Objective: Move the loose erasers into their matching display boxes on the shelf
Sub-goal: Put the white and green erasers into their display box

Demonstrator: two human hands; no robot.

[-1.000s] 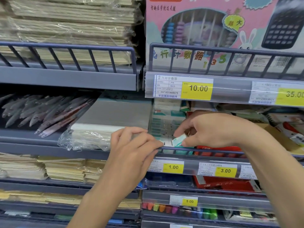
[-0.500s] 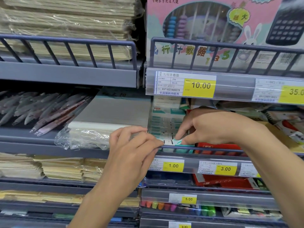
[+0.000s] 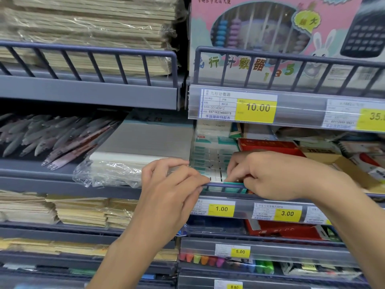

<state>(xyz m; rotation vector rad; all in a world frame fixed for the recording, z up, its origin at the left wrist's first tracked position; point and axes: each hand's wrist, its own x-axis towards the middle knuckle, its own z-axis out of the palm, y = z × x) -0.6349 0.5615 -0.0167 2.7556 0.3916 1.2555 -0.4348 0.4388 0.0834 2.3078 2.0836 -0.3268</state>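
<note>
A teal and white display box (image 3: pixel 208 155) of erasers stands on the middle shelf, behind the rail (image 3: pixel 225 185). My right hand (image 3: pixel 270 176) reaches in from the right. Its thumb and index finger pinch one teal-edged eraser (image 3: pixel 234 181) low at the box's front row, just behind the rail. My left hand (image 3: pixel 173 190) is at the box's front left corner with curled fingers, thumb by the box's left side and fingertips on the rail. What its palm holds is hidden.
A red box (image 3: pixel 270 146) lies right of the eraser box, and a plastic-wrapped white stack (image 3: pixel 135 163) lies to its left, with pens (image 3: pixel 52 138) further left. The upper shelf's price strip (image 3: pixel 258 107) hangs close above. Highlighters (image 3: pixel 208 260) fill the shelf below.
My right hand has lowered the eraser from above the box's front edge down into the front row. My left hand has stayed at the box's corner.
</note>
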